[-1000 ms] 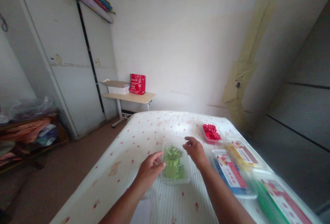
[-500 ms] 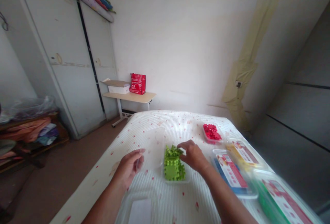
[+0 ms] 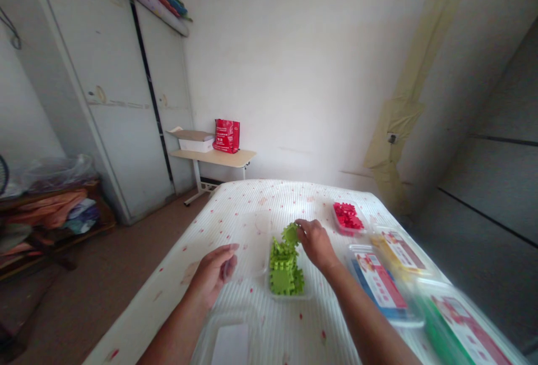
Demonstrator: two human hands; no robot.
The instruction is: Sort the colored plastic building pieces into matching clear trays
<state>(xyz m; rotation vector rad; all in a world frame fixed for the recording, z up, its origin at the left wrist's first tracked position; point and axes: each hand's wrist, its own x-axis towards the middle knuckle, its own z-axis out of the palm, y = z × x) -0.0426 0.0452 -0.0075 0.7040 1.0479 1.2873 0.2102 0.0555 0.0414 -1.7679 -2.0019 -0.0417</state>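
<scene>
My right hand [image 3: 317, 244] pinches a bright green toothed plastic piece [image 3: 291, 234], raised over the far end of a clear box [image 3: 290, 296]. Several more green pieces [image 3: 282, 275] lie stacked in that box, flat ones at its near end. To the left of the box, my left hand [image 3: 216, 272] has its fingers curled and its thumb bent over them. A thin see-through edge shows at its fingertips, seemingly part of the clear plastic lid [image 3: 255, 233] beside the box; the lid's outline is faint.
Red pieces [image 3: 348, 216] fill an uncovered box at the back right. Lidded boxes of blue [image 3: 380, 281], yellow [image 3: 399, 250] and green [image 3: 458, 323] stand on the right. A clear container [image 3: 231, 345] with a white sheet lies in front, on the striped tablecloth [image 3: 185, 281].
My right hand has lifted a green piece up from the far end of the box, and the piece now stands tilted in the fingers. The left hand stays in place.
</scene>
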